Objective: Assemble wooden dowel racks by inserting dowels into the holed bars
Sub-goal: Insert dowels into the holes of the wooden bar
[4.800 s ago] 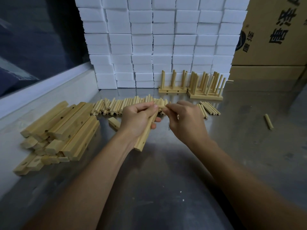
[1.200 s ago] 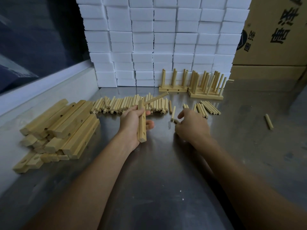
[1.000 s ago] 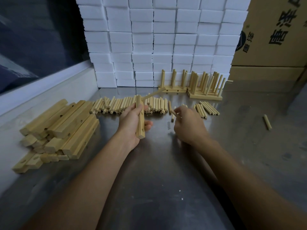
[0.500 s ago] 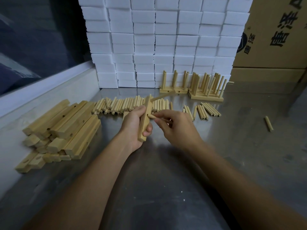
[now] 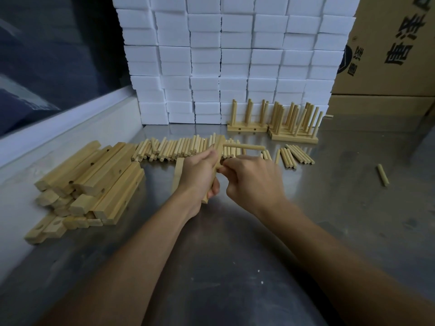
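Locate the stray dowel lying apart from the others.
The stray dowel lies alone on the metal table, far right, beyond the right hand.

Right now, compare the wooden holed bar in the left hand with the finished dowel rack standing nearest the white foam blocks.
The wooden holed bar, gripped in the left hand, is off the steel table; the finished dowel rack stands on it. The held bar shows one dowel, sticking out sideways; the finished rack carries several upright dowels. The right hand works at the held bar; nothing touches the rack. Both are pale wood.
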